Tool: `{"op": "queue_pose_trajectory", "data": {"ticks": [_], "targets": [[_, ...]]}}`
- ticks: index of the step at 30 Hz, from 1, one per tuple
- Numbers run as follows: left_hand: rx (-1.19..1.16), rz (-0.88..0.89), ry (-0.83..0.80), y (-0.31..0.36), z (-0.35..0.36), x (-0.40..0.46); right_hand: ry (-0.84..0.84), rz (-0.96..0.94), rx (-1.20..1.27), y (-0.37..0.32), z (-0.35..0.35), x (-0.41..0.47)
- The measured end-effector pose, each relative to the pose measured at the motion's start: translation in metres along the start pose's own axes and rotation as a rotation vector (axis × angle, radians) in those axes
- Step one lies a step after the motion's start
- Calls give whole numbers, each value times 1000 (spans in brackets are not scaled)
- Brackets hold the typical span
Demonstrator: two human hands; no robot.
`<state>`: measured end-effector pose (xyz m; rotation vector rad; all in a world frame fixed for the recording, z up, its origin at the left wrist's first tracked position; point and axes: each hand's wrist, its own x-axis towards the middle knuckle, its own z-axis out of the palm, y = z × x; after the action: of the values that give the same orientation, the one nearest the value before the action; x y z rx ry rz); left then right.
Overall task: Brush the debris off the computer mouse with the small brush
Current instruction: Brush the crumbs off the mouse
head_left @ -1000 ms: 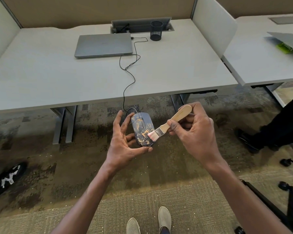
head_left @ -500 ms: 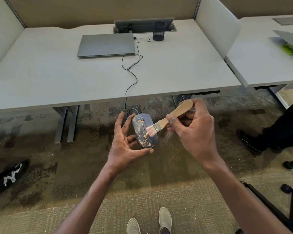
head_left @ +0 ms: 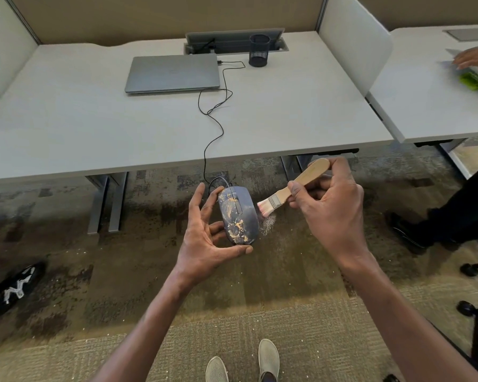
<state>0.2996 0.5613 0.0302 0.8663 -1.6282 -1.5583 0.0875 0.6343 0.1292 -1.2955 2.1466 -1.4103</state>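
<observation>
Mouse axis: the computer mouse [head_left: 239,215] is held with its long axis running from 12 to 6 o'clock, tipped slightly so the cable end points to about 11 o'clock and the rounded rear to 5 o'clock.
Mouse place: it is held in the air above the carpet [head_left: 273,274], in front of the desk edge [head_left: 177,164] and near the middle of the view.
Mouse look: a dark blue-grey shell is seen, with a slot down the centre; tan crumbs are stuck in patches near the top left and across the lower half.
Left hand: the left hand [head_left: 204,241] is curled round the mouse, the thumb pressed under the rear end and the fingers spread against the left flank.
Brush axis: the small brush [head_left: 293,188] lies along the 2-to-8 o'clock line, bristles pointing to 8 o'clock, wooden handle to 2 o'clock.
Brush place: the pale pink bristles are just beside the mouse's right edge, at 3 o'clock from it; contact cannot be told.
Right hand: the right hand [head_left: 329,205] is clamped on the handle, thumb on top.
Debris: a spray of fine grains [head_left: 267,224] is seen in the air below the bristles.
Counts: one mouse, one brush, one black cable [head_left: 213,125], one closed laptop [head_left: 174,73], one mesh pen cup [head_left: 258,49].
</observation>
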Motion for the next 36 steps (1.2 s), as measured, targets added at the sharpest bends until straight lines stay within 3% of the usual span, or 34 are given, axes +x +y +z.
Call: {"op": "queue_pose_trajectory", "data": {"ticks": [9, 19, 27, 36], "targets": [[-27, 20, -58, 4, 6, 2, -22, -29, 9, -13, 12, 3], [-45, 20, -51, 1, 3, -2, -8, 64, -86, 9, 5, 14], [-62, 15, -48, 5, 5, 4, -49, -40, 118, 7, 5, 14], [-54, 28, -14, 4, 3, 8, -189, -7, 290, 11, -7, 2]]}}
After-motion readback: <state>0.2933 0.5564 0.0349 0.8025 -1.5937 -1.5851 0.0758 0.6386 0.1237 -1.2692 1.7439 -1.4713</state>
